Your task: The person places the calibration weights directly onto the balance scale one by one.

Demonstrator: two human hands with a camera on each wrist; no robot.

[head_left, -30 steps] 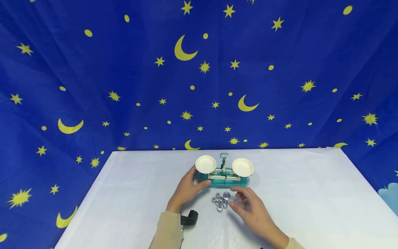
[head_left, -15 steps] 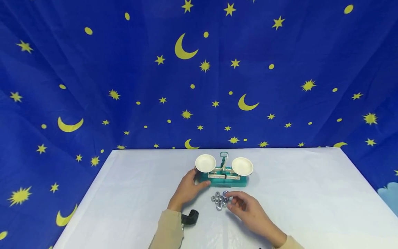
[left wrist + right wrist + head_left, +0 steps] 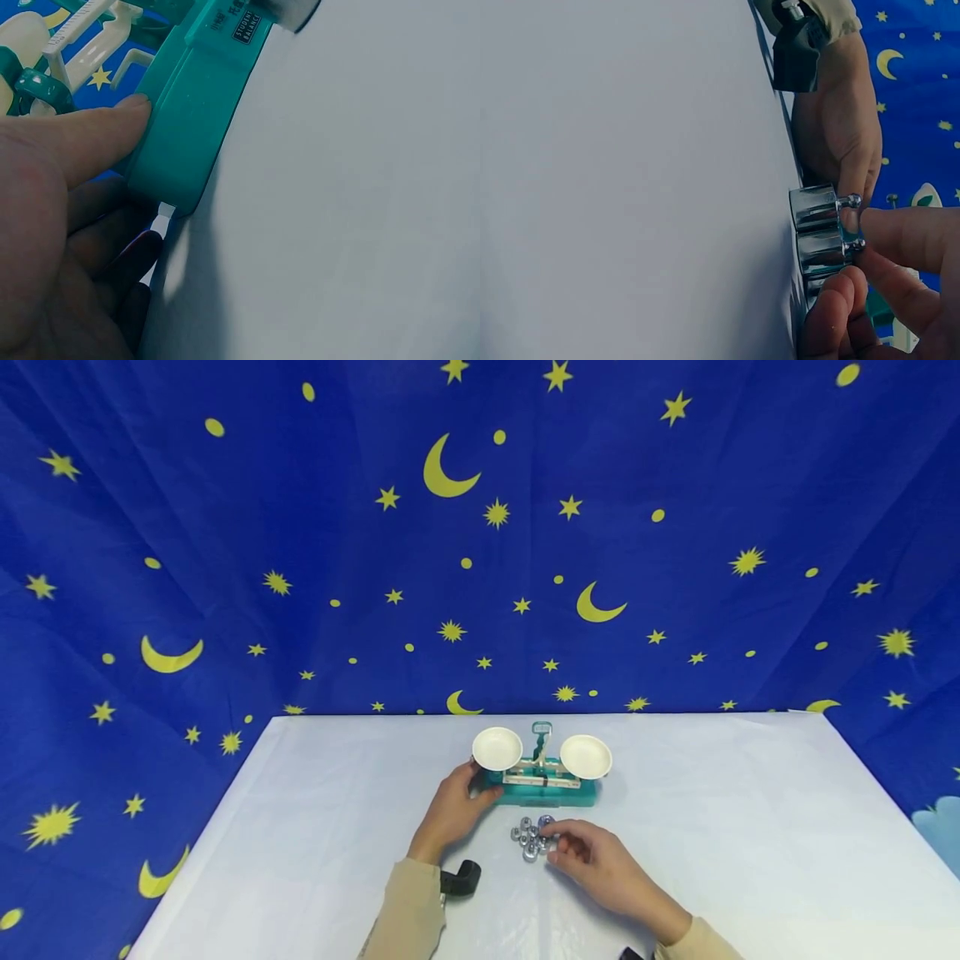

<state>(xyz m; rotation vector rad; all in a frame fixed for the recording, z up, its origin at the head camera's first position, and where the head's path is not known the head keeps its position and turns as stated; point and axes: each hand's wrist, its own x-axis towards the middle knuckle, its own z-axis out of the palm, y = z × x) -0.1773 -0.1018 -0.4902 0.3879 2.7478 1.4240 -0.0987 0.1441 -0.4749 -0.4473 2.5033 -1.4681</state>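
Note:
A teal balance scale [image 3: 547, 796] with two white pans stands near the back of the table. My left hand [image 3: 450, 814] grips the left end of its base, thumb on the front edge and fingers around the end, as the left wrist view shows. Several silver balance weights [image 3: 530, 852] with knobs cluster in front of the scale. My right hand [image 3: 603, 864] is at the right side of this cluster, index finger and thumb around the knob of one balance weight [image 3: 821, 251]. Its other fingers are curled. Both pans, left [image 3: 497, 750] and right [image 3: 587, 758], are bare.
The table has a white cover [image 3: 750, 827]. A blue cloth [image 3: 360, 543] with yellow moons and stars hangs behind it and along the sides. A black wrist mount [image 3: 462, 878] sticks out beside the left sleeve [image 3: 405, 910].
My right hand has moved left from beside the balance weights, bringing its index finger and thumb onto them. The left hand keeps its grip on the scale. The head view has tilted down slightly.

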